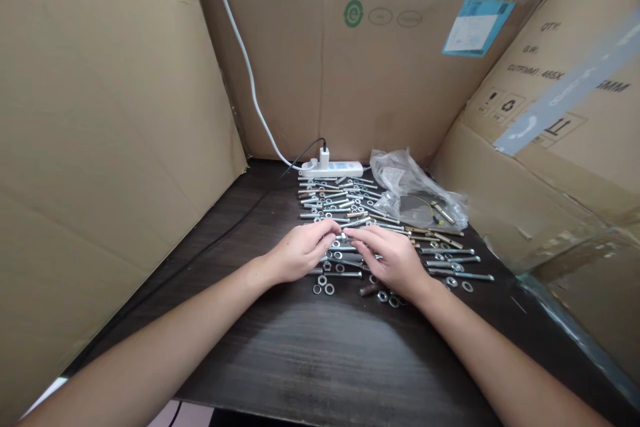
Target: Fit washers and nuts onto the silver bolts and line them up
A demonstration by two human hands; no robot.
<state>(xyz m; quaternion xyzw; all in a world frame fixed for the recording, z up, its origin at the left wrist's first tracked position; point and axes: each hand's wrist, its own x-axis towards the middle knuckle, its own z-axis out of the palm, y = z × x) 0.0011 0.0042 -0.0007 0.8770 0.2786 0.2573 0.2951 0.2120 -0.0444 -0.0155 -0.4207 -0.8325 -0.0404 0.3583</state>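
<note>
Two hands work over one spread of bolts (350,203), several dozen and too many to count exactly, on a dark table (320,353). The left hand (300,255) and right hand (393,260) lie palm down on the near edge of the spread, fingertips meeting at its middle. Whether either hand pinches a bolt cannot be told. At least three loose washers (323,287) lie at 6 o'clock of the left hand. One power strip (345,168), bearing one plug (324,157) and one white cable (240,47), lies at 12 o'clock of the spread. One crumpled plastic bag (407,180) lies at 1 o'clock of the right hand. Three cardboard walls (100,113) enclose the table.
</note>
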